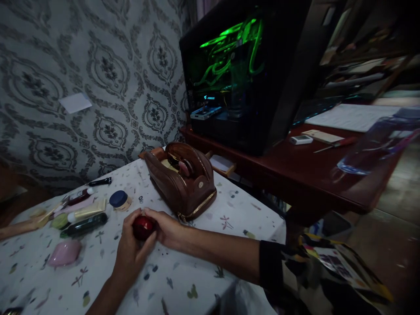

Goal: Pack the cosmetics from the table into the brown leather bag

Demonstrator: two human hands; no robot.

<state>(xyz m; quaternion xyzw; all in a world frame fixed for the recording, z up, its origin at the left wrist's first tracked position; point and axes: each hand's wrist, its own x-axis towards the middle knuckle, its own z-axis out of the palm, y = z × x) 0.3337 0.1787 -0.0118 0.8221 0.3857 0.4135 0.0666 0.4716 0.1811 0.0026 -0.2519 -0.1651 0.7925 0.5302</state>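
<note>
A brown bag [205, 194] sits on the worktop [183, 267] with its top wide open. The red round thing [143, 227] is to the left of the brown bag and closer to the person. Two hands hold it. The left hand [129, 240] has its fingers wrapped around the left and near sides. The right hand [166, 227] has its fingers closed on the right side and the top edge. Some right fingers are hidden, so I can't tell how hard they press.

The red round thing looks smooth and hard, so it could slip. It seems best to let the left hand hold it snug and still, while the right fingers do the small, careful work. Slow, little moves look safer than a big tug. The right arm lies on the near side of the brown bag, so a wide swing could bump it. A jar with a blue lid [120, 200] stands left of the brown bag, just past the hands, so it needs some room too.
</note>
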